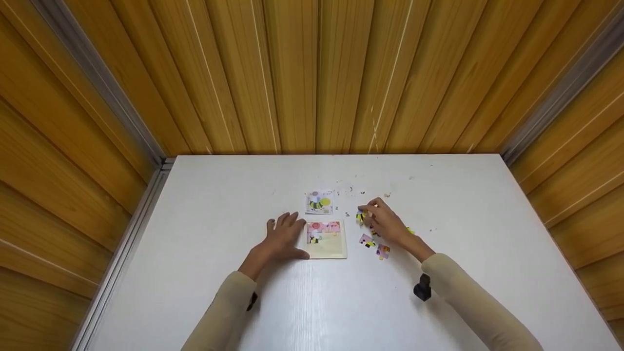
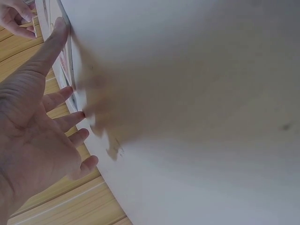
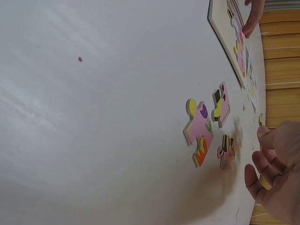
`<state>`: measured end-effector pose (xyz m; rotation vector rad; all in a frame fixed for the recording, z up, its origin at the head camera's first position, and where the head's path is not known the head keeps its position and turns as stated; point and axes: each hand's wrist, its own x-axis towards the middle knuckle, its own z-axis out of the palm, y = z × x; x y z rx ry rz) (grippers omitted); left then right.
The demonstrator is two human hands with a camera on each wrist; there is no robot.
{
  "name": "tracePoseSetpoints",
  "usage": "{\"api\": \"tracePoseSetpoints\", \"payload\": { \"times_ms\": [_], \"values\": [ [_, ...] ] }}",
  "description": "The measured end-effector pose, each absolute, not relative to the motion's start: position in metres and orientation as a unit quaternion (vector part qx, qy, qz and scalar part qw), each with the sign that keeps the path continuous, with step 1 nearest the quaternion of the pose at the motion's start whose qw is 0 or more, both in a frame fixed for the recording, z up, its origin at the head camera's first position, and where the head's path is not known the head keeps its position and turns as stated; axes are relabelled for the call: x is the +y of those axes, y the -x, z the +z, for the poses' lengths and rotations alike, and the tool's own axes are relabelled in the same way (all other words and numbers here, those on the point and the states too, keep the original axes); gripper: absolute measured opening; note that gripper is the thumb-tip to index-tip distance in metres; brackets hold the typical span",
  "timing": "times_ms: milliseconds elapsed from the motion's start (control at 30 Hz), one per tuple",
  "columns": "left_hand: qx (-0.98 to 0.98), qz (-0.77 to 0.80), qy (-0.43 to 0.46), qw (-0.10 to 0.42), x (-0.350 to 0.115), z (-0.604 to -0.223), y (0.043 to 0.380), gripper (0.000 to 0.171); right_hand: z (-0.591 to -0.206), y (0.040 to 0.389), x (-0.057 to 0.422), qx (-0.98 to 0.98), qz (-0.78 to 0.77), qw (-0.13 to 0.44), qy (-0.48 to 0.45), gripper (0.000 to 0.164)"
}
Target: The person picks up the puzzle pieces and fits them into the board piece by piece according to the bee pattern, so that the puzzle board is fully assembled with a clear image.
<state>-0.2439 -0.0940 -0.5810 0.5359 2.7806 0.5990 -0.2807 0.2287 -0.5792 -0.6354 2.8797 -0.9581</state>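
My right hand [image 1: 387, 223] pinches a jigsaw piece [image 1: 360, 217] with black and yellow stripes between thumb and fingertips, right of the puzzle board. The left hand [image 1: 282, 239] lies spread along the left side of the pale wooden puzzle board [image 1: 329, 248], its thumb at the near left corner and a fingertip near the far left one. Joined pink pieces [image 1: 333, 226] fill the board's far row, with a bee-patterned piece [image 1: 314, 239] below them at the left. Beneath the right hand lies a striped piece [image 3: 226, 152], partly covered in the head view.
Two loose pink pieces, one with black and yellow [image 1: 366, 240] and one with flowers [image 1: 383, 251], lie right of the board. A yellow piece [image 1: 410, 229] peeks out past the right wrist. Behind the board lies a bee picture card [image 1: 319, 203]. Wooden panels [image 1: 292, 78] wall the table's back.
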Motion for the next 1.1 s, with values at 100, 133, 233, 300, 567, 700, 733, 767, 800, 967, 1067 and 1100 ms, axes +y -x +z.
{"api": "tracePoseSetpoints", "payload": {
  "times_ms": [100, 133, 233, 300, 567, 700, 733, 767, 800, 967, 1067, 1100],
  "values": [
    [0.952, 0.208, -0.186, 0.125, -0.094, -0.58, 0.245, 0.093, -0.58, 0.277, 0.224, 0.926, -0.31, 0.01, 0.216, 0.036],
    [0.952, 0.209, -0.187, 0.125, -0.094, -0.579, 0.245, 0.093, -0.58, 0.276, 0.222, 0.923, -0.313, 0.008, 0.221, 0.036],
    [0.953, 0.203, -0.187, 0.122, -0.095, -0.579, 0.245, 0.092, -0.58, 0.273, 0.216, 0.916, -0.321, 0.011, 0.24, 0.036],
    [0.955, 0.197, -0.184, 0.124, -0.096, -0.579, 0.245, 0.093, -0.58, 0.271, 0.213, 0.913, -0.323, 0.017, 0.247, 0.036],
    [0.953, 0.201, -0.186, 0.126, -0.096, -0.579, 0.247, 0.095, -0.582, 0.265, 0.199, 0.912, -0.322, 0.028, 0.254, 0.037],
    [0.953, 0.2, -0.188, 0.129, -0.096, -0.579, 0.248, 0.095, -0.584, 0.261, 0.191, 0.91, -0.317, 0.025, 0.267, 0.036],
    [0.953, 0.201, -0.187, 0.13, -0.096, -0.579, 0.248, 0.095, -0.585, 0.26, 0.189, 0.909, -0.315, 0.022, 0.271, 0.035],
    [0.953, 0.2, -0.187, 0.13, -0.096, -0.579, 0.248, 0.095, -0.585, 0.259, 0.186, 0.909, -0.313, 0.019, 0.275, 0.035],
    [0.953, 0.2, -0.187, 0.13, -0.096, -0.58, 0.247, 0.095, -0.586, 0.258, 0.184, 0.908, -0.312, 0.018, 0.28, 0.035],
    [0.954, 0.192, -0.182, 0.138, -0.095, -0.58, 0.246, 0.096, -0.588, 0.253, 0.172, 0.9, -0.313, 0.022, 0.303, 0.035],
    [0.955, 0.192, -0.182, 0.137, -0.095, -0.581, 0.246, 0.095, -0.59, 0.25, 0.166, 0.894, -0.314, 0.013, 0.321, 0.034],
    [0.955, 0.192, -0.183, 0.136, -0.095, -0.581, 0.246, 0.095, -0.59, 0.249, 0.164, 0.892, -0.312, 0.007, 0.326, 0.034]
  ]
}}
